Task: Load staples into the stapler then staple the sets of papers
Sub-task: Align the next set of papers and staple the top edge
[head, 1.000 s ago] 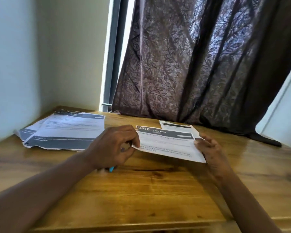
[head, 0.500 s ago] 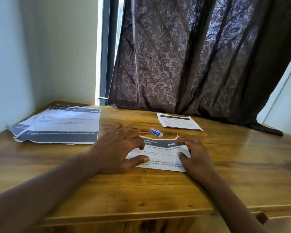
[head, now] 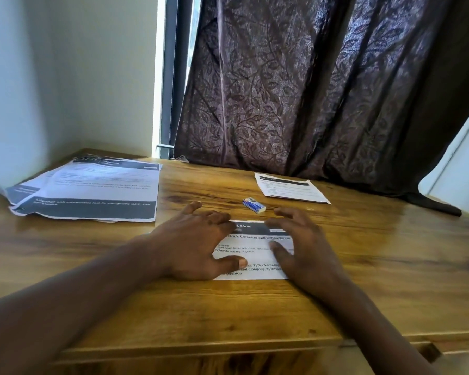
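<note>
A small set of printed papers point(head: 255, 250) with a dark header lies flat on the wooden table point(head: 377, 266) in front of me. My left hand point(head: 195, 244) presses its left side with spread fingers, thumb on the sheet. My right hand point(head: 301, 244) rests on its right side, fingers straight. Just beyond the sheet lies a small blue and white staple box point(head: 253, 205). No stapler is visible.
A larger stack of printed papers point(head: 92, 190) lies at the far left. Another small paper set point(head: 290, 188) sits at the back right by the dark curtain point(head: 309, 90). The table's front edge runs just below my forearms.
The paper set went from held in the air to lying flat on the table. Both hands now spread over it, and the staple box came into view behind it.
</note>
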